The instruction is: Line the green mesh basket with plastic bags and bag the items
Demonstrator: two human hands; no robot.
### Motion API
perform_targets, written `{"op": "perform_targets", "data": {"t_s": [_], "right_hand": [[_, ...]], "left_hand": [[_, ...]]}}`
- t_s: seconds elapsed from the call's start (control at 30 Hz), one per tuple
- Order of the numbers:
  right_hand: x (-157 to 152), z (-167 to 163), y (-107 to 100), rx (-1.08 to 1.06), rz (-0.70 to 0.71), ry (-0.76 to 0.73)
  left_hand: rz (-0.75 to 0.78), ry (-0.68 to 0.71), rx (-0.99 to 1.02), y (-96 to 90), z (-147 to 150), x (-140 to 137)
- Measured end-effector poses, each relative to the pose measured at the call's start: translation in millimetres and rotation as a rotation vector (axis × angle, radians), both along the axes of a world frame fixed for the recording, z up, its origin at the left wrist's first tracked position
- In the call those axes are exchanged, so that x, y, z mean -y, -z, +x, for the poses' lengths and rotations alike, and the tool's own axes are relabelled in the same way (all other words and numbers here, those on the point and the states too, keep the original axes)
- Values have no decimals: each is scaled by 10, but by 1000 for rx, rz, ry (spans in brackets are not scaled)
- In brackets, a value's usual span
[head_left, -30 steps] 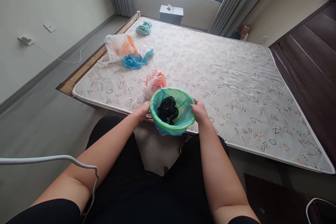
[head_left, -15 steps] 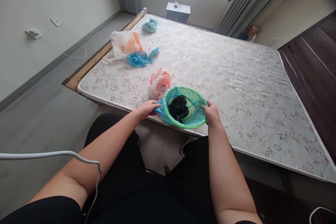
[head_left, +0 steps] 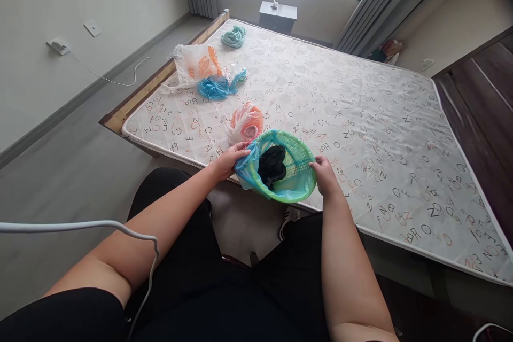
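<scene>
Shifted rightward, the green basket [head_left: 297,159] lies between left hand [head_left: 229,162] and right hand [head_left: 326,175].

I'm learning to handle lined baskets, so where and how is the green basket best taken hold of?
Grip the green basket by its rim, probably on the right, coming from that side with a pinch across the edge, where the right hand holds it: the rim there looks narrow and mostly bare. On the left, bunched blue plastic covers it, so a grip might slip.
</scene>
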State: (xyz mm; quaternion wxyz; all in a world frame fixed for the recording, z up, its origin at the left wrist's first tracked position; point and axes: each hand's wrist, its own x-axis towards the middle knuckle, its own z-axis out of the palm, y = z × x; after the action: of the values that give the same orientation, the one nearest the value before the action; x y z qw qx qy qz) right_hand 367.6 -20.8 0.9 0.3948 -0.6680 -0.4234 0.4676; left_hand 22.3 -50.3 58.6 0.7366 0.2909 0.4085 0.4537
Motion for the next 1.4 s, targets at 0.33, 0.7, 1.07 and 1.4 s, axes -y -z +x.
{"op": "perform_targets", "data": {"t_s": [0.33, 0.7, 1.07, 1.4], "right_hand": [[168, 18, -185, 68, 42, -228], [127, -201, -263, 636, 505, -156], [279, -930, -355, 971, 669, -636], [39, -561, -439, 847, 680, -272]], "left_hand": [[193, -128, -379, 122, -68, -53], [539, 235, -931, 27, 87, 88], [669, 340, -909, 5, 258, 69], [476, 94, -935, 27, 234, -20]]}}
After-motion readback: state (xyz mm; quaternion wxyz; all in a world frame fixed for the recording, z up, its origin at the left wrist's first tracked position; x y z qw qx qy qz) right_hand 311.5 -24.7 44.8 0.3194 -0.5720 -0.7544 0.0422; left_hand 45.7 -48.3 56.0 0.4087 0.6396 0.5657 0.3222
